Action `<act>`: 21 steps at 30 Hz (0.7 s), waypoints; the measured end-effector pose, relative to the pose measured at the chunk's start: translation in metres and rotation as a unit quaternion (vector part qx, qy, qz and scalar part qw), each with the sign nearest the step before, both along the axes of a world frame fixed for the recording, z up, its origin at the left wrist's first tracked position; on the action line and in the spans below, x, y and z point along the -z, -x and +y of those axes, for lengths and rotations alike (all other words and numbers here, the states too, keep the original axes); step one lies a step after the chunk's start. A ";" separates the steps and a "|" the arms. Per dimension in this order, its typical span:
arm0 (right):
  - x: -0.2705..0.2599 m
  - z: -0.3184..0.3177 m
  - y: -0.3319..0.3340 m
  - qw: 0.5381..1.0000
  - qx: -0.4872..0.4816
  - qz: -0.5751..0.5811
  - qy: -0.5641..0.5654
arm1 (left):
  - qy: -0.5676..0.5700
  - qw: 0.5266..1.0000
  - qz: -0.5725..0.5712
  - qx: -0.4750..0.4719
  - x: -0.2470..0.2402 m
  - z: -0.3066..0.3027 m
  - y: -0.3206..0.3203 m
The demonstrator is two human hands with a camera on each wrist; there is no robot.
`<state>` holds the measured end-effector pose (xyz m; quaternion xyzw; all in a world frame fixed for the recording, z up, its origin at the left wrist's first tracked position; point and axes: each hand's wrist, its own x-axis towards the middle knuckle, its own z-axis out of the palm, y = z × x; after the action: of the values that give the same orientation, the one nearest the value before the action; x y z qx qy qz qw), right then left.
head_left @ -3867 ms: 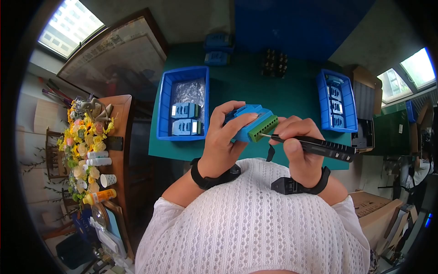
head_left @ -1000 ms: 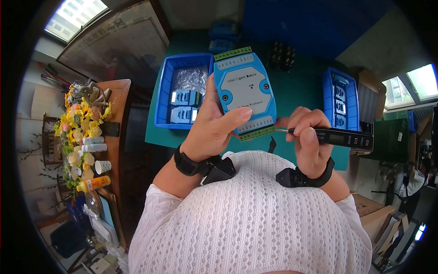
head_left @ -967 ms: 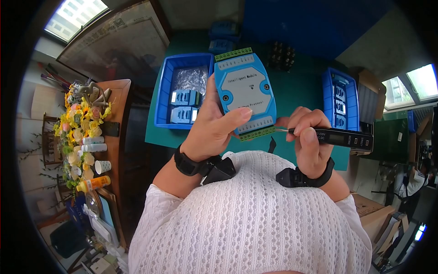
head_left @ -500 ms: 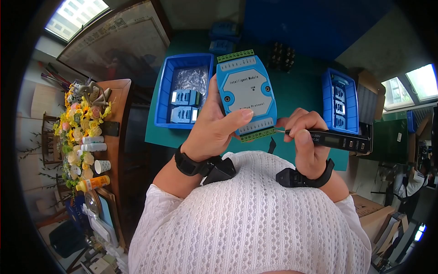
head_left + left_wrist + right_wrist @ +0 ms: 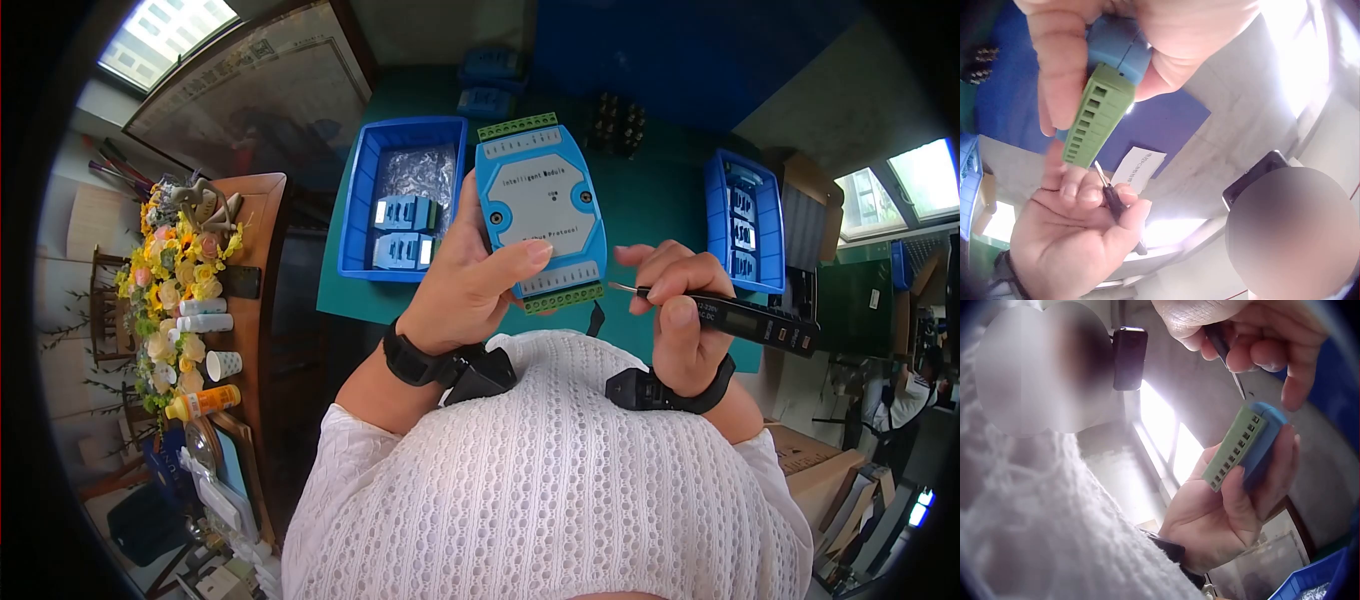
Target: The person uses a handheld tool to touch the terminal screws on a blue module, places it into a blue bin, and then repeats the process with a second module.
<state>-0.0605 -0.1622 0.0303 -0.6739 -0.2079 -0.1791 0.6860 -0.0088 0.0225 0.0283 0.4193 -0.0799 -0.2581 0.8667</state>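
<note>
My left hand (image 5: pixel 468 270) grips a blue and white module (image 5: pixel 540 205) marked "Intelligent Module", thumb across its lower face. Green screw terminal blocks line both ends; the near block (image 5: pixel 565 299) faces me, and its row of square openings shows in the left wrist view. In my right hand (image 5: pixel 690 330) a black voltage tester screwdriver (image 5: pixel 755 322) with a small display is pinched between thumb and fingers. Its bare metal tip (image 5: pixel 1100 170) points at the near terminal block, just off the block's right end. The right wrist view also shows the tip (image 5: pixel 1240 386) close to the module.
A blue bin (image 5: pixel 350 230) on the green table (image 5: pixel 340 300) holds more modules and a clear plastic bag. Another blue bin (image 5: pixel 768 225) with modules stands at the right. Further modules (image 5: pixel 490 85) and small dark metal-tipped parts (image 5: pixel 618 125) sit at the back.
Earlier the module was tilted with the screwdriver tip at its green block; it since turned face up. In the last half second the tip has drawn slightly away and the handle's end has dipped.
</note>
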 end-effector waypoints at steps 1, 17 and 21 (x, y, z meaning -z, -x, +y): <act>0.000 0.000 0.000 1.000 0.000 -0.003 0.002 | 0.002 1.000 0.003 0.004 0.000 0.000 0.000; -0.001 0.003 0.003 1.000 -0.010 0.022 -0.011 | 0.010 1.000 0.013 0.005 -0.001 0.001 0.001; 0.001 0.002 0.002 1.000 -0.012 0.018 -0.010 | 0.012 1.000 -0.002 0.004 0.002 0.001 0.000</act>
<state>-0.0627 -0.1599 0.0291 -0.6677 -0.2018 -0.1601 0.6984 -0.0089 0.0237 0.0266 0.4091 -0.0864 -0.2592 0.8706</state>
